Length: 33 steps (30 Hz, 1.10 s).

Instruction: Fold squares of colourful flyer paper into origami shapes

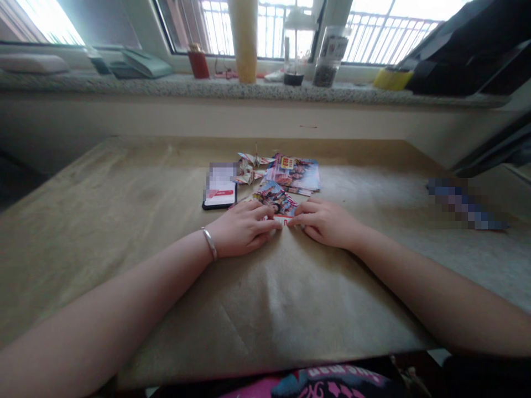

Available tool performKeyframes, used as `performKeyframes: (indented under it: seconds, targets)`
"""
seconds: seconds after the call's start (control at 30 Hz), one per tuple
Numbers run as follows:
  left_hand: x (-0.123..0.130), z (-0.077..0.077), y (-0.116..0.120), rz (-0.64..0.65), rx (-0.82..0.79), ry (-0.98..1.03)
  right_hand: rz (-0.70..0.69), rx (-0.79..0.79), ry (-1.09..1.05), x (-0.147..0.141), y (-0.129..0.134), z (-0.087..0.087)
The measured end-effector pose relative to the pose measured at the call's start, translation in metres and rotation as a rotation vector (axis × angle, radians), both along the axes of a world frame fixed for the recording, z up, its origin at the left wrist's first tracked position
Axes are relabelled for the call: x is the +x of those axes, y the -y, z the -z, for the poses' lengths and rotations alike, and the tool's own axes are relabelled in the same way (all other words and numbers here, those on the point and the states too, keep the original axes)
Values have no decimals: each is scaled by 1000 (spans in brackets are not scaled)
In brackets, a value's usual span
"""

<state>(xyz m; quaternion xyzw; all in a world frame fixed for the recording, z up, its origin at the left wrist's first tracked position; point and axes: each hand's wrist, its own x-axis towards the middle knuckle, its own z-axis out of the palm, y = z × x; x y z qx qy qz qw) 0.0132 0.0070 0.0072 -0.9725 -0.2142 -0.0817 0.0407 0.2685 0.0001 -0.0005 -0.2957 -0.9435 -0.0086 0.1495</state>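
A folded sheet of colourful printed paper (277,196) lies on the table between my two hands. My left hand (244,226), with a silver bracelet at the wrist, has its fingers closed on the paper's left and near edge. From the other side, my right hand (326,222) pinches the near right corner, its fingertips close to those of the left. Behind the sheet is a stack of printed paper (301,174). Two folded paper cranes, a far one (258,160) and a nearer one (249,176), stand left of the stack.
A phone (221,185) with a lit screen lies left of the cranes. Far right on the tablecloth (174,309) is a blurred-out flat item (467,204). Along the granite windowsill (166,87) stand a red container (198,62), a tall yellow cylinder (244,41) and clear containers.
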Motion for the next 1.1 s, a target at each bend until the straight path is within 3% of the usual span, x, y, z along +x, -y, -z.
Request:
performKeyframes:
  seconds: [1.1]
  targets:
    - [-20, -15, -11, 94, -266, 58, -7, 19, -30, 3, -1, 5]
